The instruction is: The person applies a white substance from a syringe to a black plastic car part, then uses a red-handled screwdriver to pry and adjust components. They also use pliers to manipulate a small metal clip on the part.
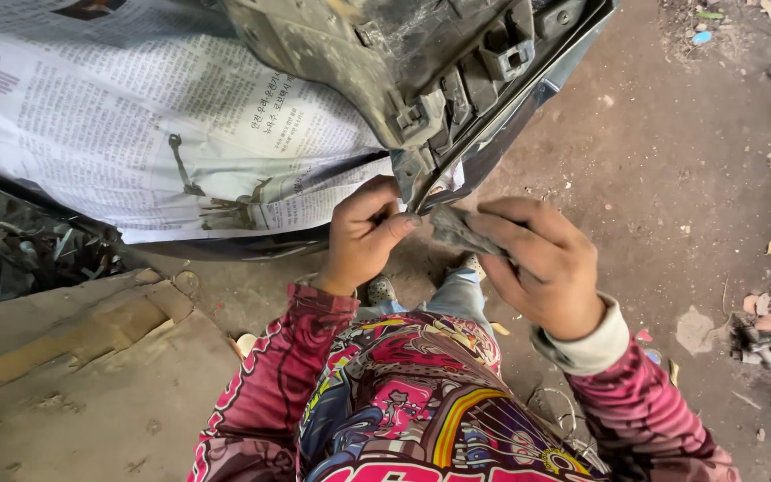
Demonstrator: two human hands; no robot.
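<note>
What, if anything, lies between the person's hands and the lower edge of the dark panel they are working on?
Nothing visible does. The left hand pinches the panel's lower edge directly, and the right hand presses a grey wad up beside it.

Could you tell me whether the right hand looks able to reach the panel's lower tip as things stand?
Probably yes: the right hand, holding a grey rag, is beside the panel tip with nothing between.

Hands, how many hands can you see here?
2. The left hand pinches the lower edge of the dark plastic panel. The right hand grips a grey scrap beside it. No other hands show.
</note>
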